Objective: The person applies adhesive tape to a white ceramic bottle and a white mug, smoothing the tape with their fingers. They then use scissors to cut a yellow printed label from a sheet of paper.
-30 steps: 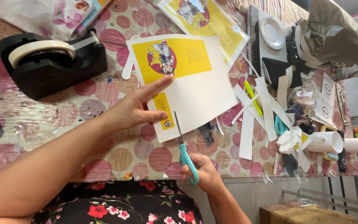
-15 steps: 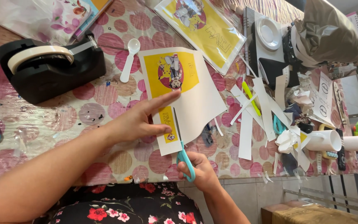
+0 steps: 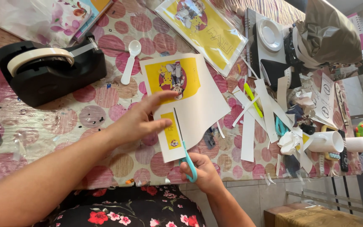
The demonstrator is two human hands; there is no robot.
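Note:
A white paper sheet with a yellow cartoon print lies on the spotted tablecloth. My left hand rests flat on its left side, fingers spread, pinning it down. My right hand at the table's front edge grips teal-handled scissors. Their blades point away from me and sit in the sheet, beside a small yellow rectangle near the lower edge.
A black tape dispenser stands at the left. A white plastic spoon lies above the sheet. A bagged yellow print lies farther back. White paper strips, scraps and a white cup crowd the right side.
The sheet has turned and slid toward me under my left hand. The scissors have moved further into the paper.

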